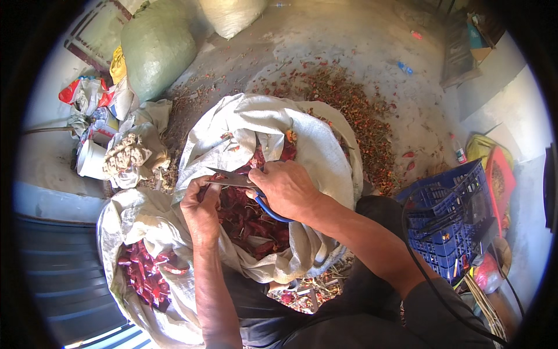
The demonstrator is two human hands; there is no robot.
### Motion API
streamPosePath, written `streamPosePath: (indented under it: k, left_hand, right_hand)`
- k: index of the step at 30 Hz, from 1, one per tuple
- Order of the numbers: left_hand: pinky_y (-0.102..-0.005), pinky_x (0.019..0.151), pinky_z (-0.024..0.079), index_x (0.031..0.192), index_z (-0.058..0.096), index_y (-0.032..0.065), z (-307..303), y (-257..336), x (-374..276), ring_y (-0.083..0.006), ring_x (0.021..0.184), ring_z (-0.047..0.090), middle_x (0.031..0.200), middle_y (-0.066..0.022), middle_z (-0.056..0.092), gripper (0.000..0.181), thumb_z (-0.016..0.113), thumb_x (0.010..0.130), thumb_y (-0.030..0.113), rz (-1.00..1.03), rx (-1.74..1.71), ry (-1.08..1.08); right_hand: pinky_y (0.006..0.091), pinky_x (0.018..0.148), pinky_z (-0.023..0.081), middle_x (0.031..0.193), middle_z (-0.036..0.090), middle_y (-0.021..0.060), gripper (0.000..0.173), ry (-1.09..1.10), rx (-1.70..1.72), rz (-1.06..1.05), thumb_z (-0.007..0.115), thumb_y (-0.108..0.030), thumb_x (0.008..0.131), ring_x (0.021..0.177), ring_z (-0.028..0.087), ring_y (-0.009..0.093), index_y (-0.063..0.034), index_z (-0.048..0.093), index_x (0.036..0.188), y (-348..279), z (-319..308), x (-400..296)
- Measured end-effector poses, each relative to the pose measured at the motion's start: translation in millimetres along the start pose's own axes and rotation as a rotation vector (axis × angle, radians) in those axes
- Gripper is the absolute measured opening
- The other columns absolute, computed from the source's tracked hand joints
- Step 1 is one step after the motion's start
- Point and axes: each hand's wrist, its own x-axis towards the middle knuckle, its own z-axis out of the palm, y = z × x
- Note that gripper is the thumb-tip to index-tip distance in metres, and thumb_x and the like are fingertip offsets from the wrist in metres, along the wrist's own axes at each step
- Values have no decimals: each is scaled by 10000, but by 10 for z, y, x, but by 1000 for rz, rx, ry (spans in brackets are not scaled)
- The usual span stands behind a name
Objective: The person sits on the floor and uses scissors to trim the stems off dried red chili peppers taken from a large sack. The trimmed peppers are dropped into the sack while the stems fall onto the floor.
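My right hand grips scissors with blue handles. The blades point left, parted, and reach over the fingers of my left hand. The left hand's fingers are curled with the thumb against them; a small dark red thing, seemingly a dried chili, shows between them. Both hands are above a large white woven sack, its mouth rolled open around dried red chilies. At the lower left stands a second woven sack, also holding dried red chilies.
Chili stems and scraps litter the floor beyond the sack. Blue plastic crates and a red dustpan-like thing stand right. At left are a white bucket and a bulging green sack. A black cable crosses near my right arm.
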Motion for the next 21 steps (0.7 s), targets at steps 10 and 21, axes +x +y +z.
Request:
streamPosePath:
  k: [10,21]
  left_hand:
    - [-184,382,283,910,646,46,-40,-85,15,-11,471,405,605,46,523,40,629,893,14,265,54,18]
    - [-184,419,325,894,637,35,39,-30,19,-58,520,476,669,-3,580,53,652,883,-15,144,-223,39]
  right_hand:
    - [421,584,509,703,590,112,390,-114,93,44,714,-411,814,662,637,305,-56,587,914,-84,-81,-36]
    - [433,500,487,598,599,122,408,55,24,47,699,-445,827,550,632,310,-48,608,844,-190,-109,-58]
